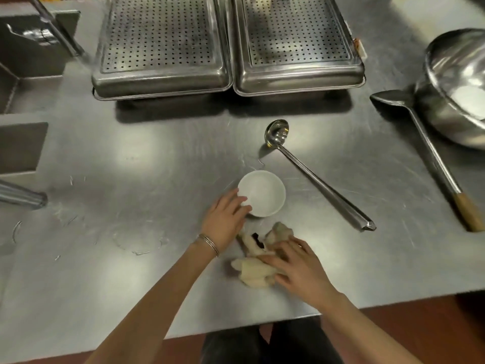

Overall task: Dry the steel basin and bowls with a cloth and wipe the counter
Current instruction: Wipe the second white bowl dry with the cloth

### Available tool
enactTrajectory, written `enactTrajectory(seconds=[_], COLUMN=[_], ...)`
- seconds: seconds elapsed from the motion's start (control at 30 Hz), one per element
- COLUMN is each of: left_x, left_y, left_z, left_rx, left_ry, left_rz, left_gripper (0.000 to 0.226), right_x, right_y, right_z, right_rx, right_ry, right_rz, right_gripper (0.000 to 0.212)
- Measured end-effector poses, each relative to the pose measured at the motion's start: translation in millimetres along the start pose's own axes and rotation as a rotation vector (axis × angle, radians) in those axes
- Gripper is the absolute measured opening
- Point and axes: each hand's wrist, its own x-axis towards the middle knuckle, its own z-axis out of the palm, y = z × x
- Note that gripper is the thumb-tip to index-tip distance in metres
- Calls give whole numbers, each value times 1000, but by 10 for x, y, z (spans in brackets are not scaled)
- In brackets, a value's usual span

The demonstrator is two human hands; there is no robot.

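Note:
A small white bowl (263, 193) stands upright on the steel counter (131, 166) in front of me. My left hand (225, 219) touches its near-left rim with fairly straight fingers. Just below the bowl lies a crumpled beige cloth (256, 261). My right hand (299, 269) lies on top of the cloth, fingers spread over it. A large steel basin (456, 88) sits tilted at the far right edge. Streaks of water show on the counter to the left.
A steel ladle (312, 174) lies diagonally right of the bowl. A long spatula with a wooden handle (430, 153) lies beside the basin. Two perforated steel trays (228, 46) stand at the back. A sink (29, 61) is at the far left.

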Motion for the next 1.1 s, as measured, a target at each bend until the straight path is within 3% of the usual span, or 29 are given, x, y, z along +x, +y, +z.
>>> enactTrajectory(seconds=[0.17, 0.23, 0.3, 0.37, 0.43, 0.53, 0.67, 0.77, 0.9, 1.03, 1.1], left_x=[-265, -429, -560, -603, -554, -387, -220, -150, -158, -228, -248], left_y=[-8, 2, 80, 210, 344, 504, 619, 649, 671, 710, 714], left_z=[89, 106, 88, 52, 29, -13, -71, -53, -41, -218, -367], left_rx=[-42, -83, -184, -281, -353, -435, -535, -640, -776, -921, -1042], left_ry=[92, 139, 173, 179, 153, 82, 70, 140, 313, 459, 493], left_rz=[55, 64, -9, -172, -363, -594, -786, -881, -822, -698, -672], left_gripper=[21, 23, 27, 33, 43, 59, 71, 63, 55, 51, 54], right_x=[-199, -268, -324, -361, -380, -352, -306, -258, -229, -225, -201], right_y=[204, 298, 377, 511, 604, 670, 759, 740, 622, 466, 380], right_z=[-329, -433, -481, -470, -472, -489, -508, -488, -522, -564, -594], right_rx=[-32, -39, -80, -114, 17, 313, 403, 389, 476, 681, 706], right_ry=[267, 302, 196, -24, -203, -164, -45, 39, 134, 131, 170], right_rz=[114, 221, 330, 384, 388, 374, 401, 356, 260, 320, 312], right_gripper=[37, 38, 42, 47, 56, 76, 24, 13, 29, 6, 14])
